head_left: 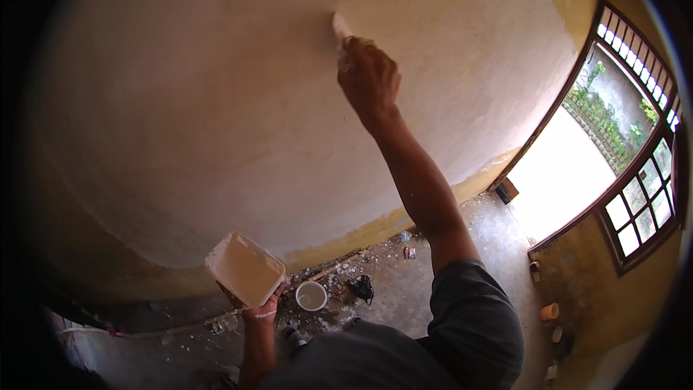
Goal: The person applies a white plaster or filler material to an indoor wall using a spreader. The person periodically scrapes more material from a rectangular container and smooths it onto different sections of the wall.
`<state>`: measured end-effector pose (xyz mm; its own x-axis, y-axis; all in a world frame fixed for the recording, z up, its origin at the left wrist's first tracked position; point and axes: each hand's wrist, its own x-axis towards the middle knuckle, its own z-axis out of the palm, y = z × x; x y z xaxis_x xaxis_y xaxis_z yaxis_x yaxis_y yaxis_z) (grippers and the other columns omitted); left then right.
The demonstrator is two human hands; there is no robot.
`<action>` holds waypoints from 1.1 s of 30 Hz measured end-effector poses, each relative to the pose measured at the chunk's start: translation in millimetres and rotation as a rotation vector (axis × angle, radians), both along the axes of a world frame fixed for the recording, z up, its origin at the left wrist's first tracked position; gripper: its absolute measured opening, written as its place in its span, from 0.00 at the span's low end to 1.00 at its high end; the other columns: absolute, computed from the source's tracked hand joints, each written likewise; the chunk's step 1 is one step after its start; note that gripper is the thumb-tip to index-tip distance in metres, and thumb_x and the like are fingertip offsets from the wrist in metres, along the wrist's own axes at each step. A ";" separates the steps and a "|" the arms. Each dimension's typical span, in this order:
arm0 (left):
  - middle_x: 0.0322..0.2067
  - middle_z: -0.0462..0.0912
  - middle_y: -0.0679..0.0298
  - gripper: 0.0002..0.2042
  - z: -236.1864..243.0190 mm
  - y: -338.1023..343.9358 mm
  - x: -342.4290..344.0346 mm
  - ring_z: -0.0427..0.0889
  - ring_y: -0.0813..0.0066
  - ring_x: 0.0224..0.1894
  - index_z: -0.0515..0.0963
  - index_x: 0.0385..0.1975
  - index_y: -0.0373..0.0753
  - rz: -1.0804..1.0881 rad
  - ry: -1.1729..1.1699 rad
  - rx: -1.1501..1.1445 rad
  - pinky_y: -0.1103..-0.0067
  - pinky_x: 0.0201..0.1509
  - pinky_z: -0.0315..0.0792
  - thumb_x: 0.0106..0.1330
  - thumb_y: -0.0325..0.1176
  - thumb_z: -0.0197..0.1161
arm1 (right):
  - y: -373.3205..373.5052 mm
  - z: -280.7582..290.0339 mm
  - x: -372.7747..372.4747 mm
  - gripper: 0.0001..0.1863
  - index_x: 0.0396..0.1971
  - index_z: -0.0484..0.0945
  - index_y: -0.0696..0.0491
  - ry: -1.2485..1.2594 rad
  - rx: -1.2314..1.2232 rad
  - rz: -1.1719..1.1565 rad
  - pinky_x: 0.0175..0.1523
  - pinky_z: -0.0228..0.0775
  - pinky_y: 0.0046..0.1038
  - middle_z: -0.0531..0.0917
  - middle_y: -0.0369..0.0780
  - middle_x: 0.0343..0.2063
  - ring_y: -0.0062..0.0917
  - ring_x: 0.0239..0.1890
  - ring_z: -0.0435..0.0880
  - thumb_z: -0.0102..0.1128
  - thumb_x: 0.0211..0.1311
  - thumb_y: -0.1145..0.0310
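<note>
Right hand [368, 78]: raised and extended at the wall [216, 101], fingers closed around a pale flat-ended hand tool [341, 26]. The tool's far end is at the wall surface; whether it is a putty knife or a brush cannot be determined, as the fingers cover much of it. Whitish residue is noted on the fingers.

Left hand [261, 308]: low, near the foot of the wall, supporting a rectangular tray [260, 249] from below and at its near edge. The tray is tilted in view and contains a smooth, pale beige coating material [245, 271]; its rim is smeared.

Wall: broadly covered in a pale, uneven coat. A yellow band [361, 234] shows along the base and a yellow patch [575, 0] at the upper right.

Floor [487, 235]: grey, with scattered debris [339, 273] along the wall base. A round white bucket [311, 310] stands just right of the tray in view, with a crumpled black item [362, 289] beside it. A cardboard box [507, 191] sits by the bright doorway [563, 166]; a paned window [641, 206] adjoins. An orange container [550, 311] lies farther right.
</note>
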<state>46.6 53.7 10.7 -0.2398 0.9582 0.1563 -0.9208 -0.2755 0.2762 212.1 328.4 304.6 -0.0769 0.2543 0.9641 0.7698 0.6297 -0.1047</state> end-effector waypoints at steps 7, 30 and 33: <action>0.59 0.71 0.57 0.36 -33.2 8.4 -0.5 0.75 0.51 0.56 0.59 0.65 0.46 -0.020 -0.111 0.024 0.45 0.49 0.75 0.63 0.62 0.52 | -106.7 -127.4 -41.5 0.16 0.36 0.73 0.59 -0.163 -0.947 0.793 0.41 0.75 0.31 0.83 0.46 0.28 0.34 0.34 0.85 0.68 0.49 0.72; 0.59 0.71 0.57 0.32 -26.9 3.9 26.0 0.73 0.56 0.60 0.62 0.64 0.45 0.006 -0.246 0.088 0.52 0.59 0.71 0.66 0.59 0.50 | -156.5 -243.5 -83.5 0.20 0.41 0.74 0.63 -0.415 -1.297 0.819 0.45 0.76 0.32 0.84 0.47 0.36 0.32 0.40 0.85 0.70 0.49 0.71; 0.59 0.71 0.57 0.31 -26.1 4.9 27.2 0.72 0.56 0.60 0.63 0.64 0.45 0.022 -0.223 0.087 0.53 0.61 0.70 0.67 0.59 0.49 | -154.2 -220.8 -72.6 0.16 0.40 0.74 0.63 -0.271 -1.469 0.957 0.44 0.77 0.28 0.84 0.43 0.35 0.26 0.39 0.85 0.67 0.54 0.74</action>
